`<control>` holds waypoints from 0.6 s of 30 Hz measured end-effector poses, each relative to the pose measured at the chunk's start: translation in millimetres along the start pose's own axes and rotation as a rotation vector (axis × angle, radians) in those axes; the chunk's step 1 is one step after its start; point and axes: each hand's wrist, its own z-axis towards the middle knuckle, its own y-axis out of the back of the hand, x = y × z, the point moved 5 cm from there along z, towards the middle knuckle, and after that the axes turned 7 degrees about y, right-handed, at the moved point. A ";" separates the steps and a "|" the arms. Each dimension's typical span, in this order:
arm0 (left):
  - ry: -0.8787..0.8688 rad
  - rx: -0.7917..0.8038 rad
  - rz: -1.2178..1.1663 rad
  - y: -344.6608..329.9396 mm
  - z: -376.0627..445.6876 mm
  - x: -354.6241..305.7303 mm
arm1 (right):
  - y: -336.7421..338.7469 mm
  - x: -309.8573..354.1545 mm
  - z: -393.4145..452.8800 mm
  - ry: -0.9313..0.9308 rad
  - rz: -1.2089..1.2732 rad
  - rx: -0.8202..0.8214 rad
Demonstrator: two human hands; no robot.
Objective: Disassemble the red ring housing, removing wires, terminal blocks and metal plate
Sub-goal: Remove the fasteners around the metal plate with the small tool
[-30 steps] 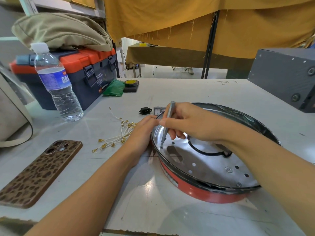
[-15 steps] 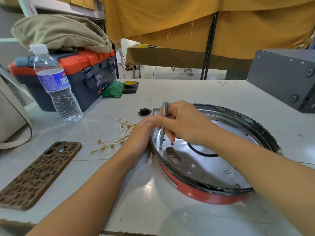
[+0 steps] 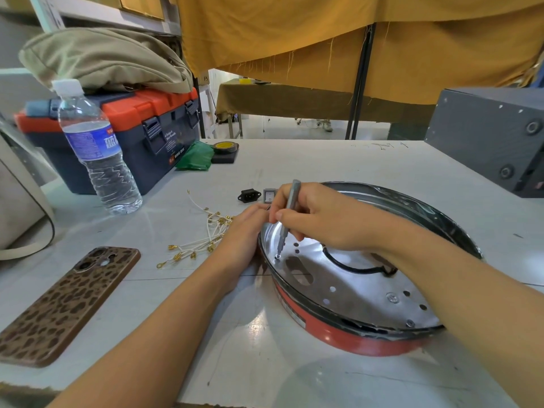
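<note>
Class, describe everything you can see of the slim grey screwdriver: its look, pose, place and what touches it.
The screwdriver is a slim, pen-like tool, grey and apparently metal. It stands nearly upright, its top tilted slightly right. The right hand pinches its shaft; its tip sits on a small screw in the shiny metal plate near the left rim of the red ring housing, beside the left hand.

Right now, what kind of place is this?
Likely a makeshift workshop or repair bench: a toolbox on a white table, removed wires beside a red ring housing, and mustard cloth partitions behind.
</note>
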 end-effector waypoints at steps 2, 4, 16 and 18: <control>0.007 -0.003 0.010 0.3 -0.1 0.0 | 0.2 -2.3 -1.2 -0.012 0.030 0.017; -0.004 -0.012 0.027 1.0 0.0 -0.8 | 0.7 -5.1 -1.8 -0.026 0.054 0.024; -0.003 -0.005 0.010 -0.8 -3.6 -2.0 | 0.3 -4.2 -2.3 -0.007 0.210 -0.006; -0.019 0.000 0.006 -1.8 -4.1 -3.5 | -1.0 -2.1 -1.9 0.009 0.181 -0.013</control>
